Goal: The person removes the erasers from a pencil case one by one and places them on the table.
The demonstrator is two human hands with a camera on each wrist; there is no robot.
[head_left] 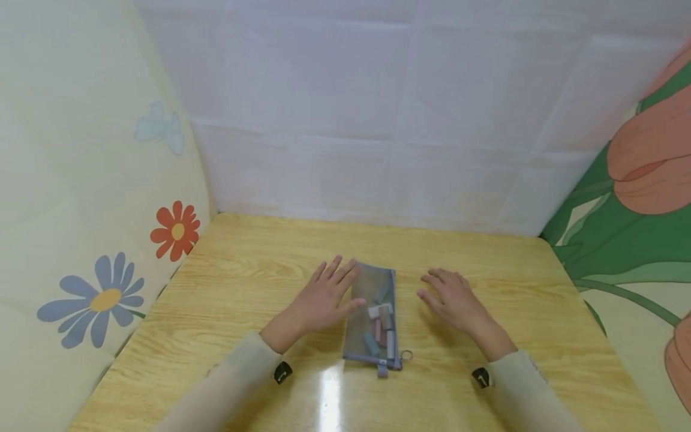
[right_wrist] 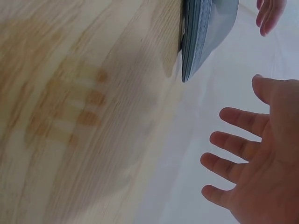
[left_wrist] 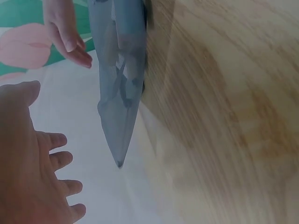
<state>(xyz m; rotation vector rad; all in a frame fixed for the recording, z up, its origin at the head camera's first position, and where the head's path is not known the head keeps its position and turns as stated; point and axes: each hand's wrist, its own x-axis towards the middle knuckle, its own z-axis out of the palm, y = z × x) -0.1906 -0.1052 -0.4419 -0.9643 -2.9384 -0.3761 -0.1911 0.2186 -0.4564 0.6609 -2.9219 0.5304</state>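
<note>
A see-through zippered pouch (head_left: 358,327) with bluish-purple edging lies on the table between the two hands. Several small pastel pieces (head_left: 377,330) in pink, blue, white and grey show through it, mostly along its right side. My left hand (head_left: 324,298) hovers by the pouch's left edge, fingers spread and overlapping that edge in the head view. To the right of the pouch, apart from it, is my right hand (head_left: 454,299), its fingers loosely extended and nothing in them. Both wrist views show the palms bare, with the pouch (left_wrist: 119,116) standing off from the fingers.
A metal ring (head_left: 406,355) and a short fabric tab (head_left: 382,371) stick out at the pouch's near end. The wood-grain table (head_left: 259,258) ends at a white sheet (head_left: 324,120) behind. Flower-printed cloths hang at the left (head_left: 65,198) and right (head_left: 637,240).
</note>
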